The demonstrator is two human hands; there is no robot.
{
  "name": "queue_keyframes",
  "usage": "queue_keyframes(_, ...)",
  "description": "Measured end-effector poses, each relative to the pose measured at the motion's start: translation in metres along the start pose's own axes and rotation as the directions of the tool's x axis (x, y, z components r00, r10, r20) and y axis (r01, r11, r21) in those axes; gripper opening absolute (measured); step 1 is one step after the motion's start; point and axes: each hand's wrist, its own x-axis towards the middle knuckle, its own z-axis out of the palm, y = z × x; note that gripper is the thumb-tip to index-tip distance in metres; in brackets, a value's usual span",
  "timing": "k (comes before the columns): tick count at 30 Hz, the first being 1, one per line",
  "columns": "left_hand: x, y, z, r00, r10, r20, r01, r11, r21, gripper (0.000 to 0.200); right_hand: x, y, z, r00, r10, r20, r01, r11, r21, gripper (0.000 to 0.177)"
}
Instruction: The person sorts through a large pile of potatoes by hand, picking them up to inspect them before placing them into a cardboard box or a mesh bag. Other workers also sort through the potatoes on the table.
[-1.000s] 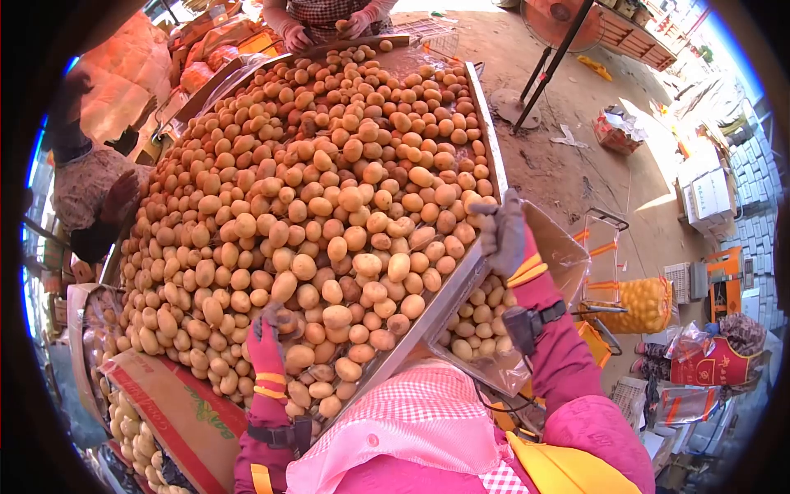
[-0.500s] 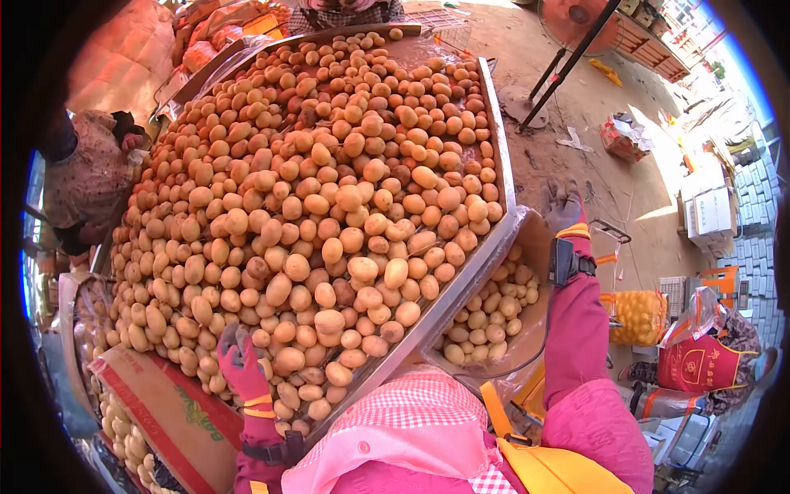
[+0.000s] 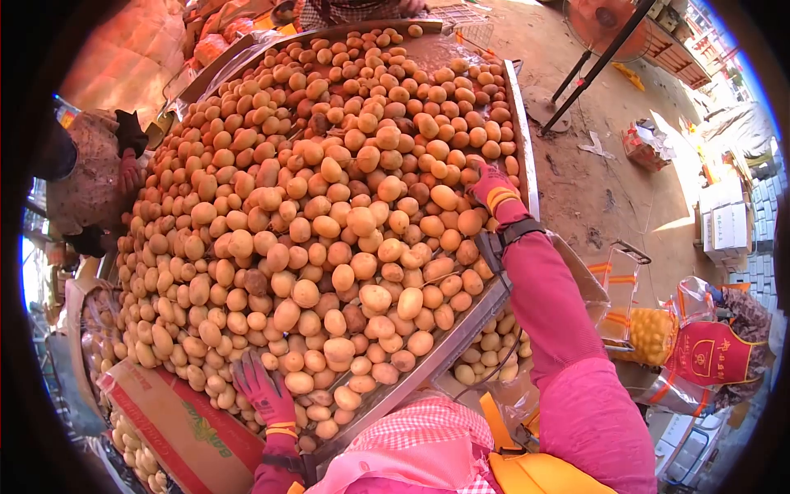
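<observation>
Round tan fruits or potatoes (image 3: pixel 305 293) cover a wide table with a raised metal edge (image 3: pixel 453 336). My left hand (image 3: pixel 263 392), in a pink and grey glove, lies on the pile near the front edge, fingers spread, beside a cardboard box (image 3: pixel 185 424). My right hand (image 3: pixel 491 183), gloved too, reaches over the right side of the pile. Its fingers touch the produce there, but their tips are partly hidden, and I cannot make out anything held. Below my right forearm, a bin holds paler, sorted-looking pieces (image 3: pixel 491 350).
A co-worker's gloved hand (image 3: pixel 130 171) is at the left edge; another person (image 3: pixel 354 10) stands at the far side. A person in a red apron (image 3: pixel 709 354) is at the right, near a yellow net sack (image 3: pixel 652 336). A fan (image 3: pixel 609 26) stands at the back right.
My right hand has moved from beyond the table's right edge onto the pile. My left hand has shifted slightly, its fingers now more spread. The whole view has shifted a little.
</observation>
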Motion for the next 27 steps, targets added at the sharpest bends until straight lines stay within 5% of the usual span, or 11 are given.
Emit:
queue_keyframes(4,0.001,0.000,0.003,1.000,0.012,0.008,-0.013,1.000,0.023,0.039,0.029,0.047,0.041,0.971,-0.213,-0.109,0.231,0.952,0.201,0.054)
queue_keyframes(5,0.001,0.000,0.002,1.000,0.017,0.006,-0.017,0.999,0.027,0.039,0.010,0.037,0.005,0.982,-0.114,0.149,-0.024,0.711,0.703,0.046)
queue_keyframes(6,0.001,-0.001,0.002,1.000,0.022,0.003,-0.022,0.999,0.029,0.040,-0.009,0.030,-0.022,0.903,-0.164,0.398,-0.355,0.240,0.904,0.039)
queue_keyframes(8,0.001,0.000,0.004,1.000,0.031,-0.005,-0.031,0.999,0.032,0.041,-0.045,0.033,-0.031,0.862,-0.293,0.413,-0.487,-0.256,0.835,0.042)
queue_keyframes(10,0.001,0.000,0.005,0.999,0.046,-0.011,-0.045,0.998,0.037,0.041,-0.080,0.044,-0.022,0.884,-0.368,0.287,-0.428,-0.393,0.814,0.046)
queue_keyframes(14,0.001,-0.002,0.006,0.995,0.090,-0.037,-0.089,0.996,0.030,0.043,-0.142,0.041,-0.052,0.837,-0.512,0.191,-0.468,-0.489,0.736,0.051)
queue_keyframes(18,-0.004,-0.005,0.006,0.991,0.124,-0.049,-0.124,0.992,0.011,0.045,-0.214,0.036,-0.085,0.917,-0.333,0.220,-0.389,-0.624,0.678,0.062)
queue_keyframes(21,-0.005,-0.008,0.004,0.988,0.145,-0.057,-0.145,0.989,0.003,0.046,-0.265,0.064,-0.114,0.958,-0.282,-0.045,-0.187,-0.739,0.647,0.058)
queue_keyframes(23,-0.008,-0.009,0.003,0.986,0.157,-0.060,-0.158,0.987,-0.010,0.047,-0.302,0.102,-0.144,0.976,-0.210,-0.055,-0.095,-0.645,0.759,0.054)
queue_keyframes(25,-0.008,-0.010,0.001,0.984,0.168,-0.061,-0.170,0.985,-0.020,0.048,-0.346,0.151,-0.140,0.954,0.292,-0.062,0.153,-0.301,0.941,0.049)
queue_keyframes(27,-0.011,-0.013,-0.002,0.983,0.176,-0.057,-0.177,0.984,-0.027,0.049,-0.391,0.181,-0.143,0.814,0.513,-0.272,0.260,0.096,0.961,0.049)
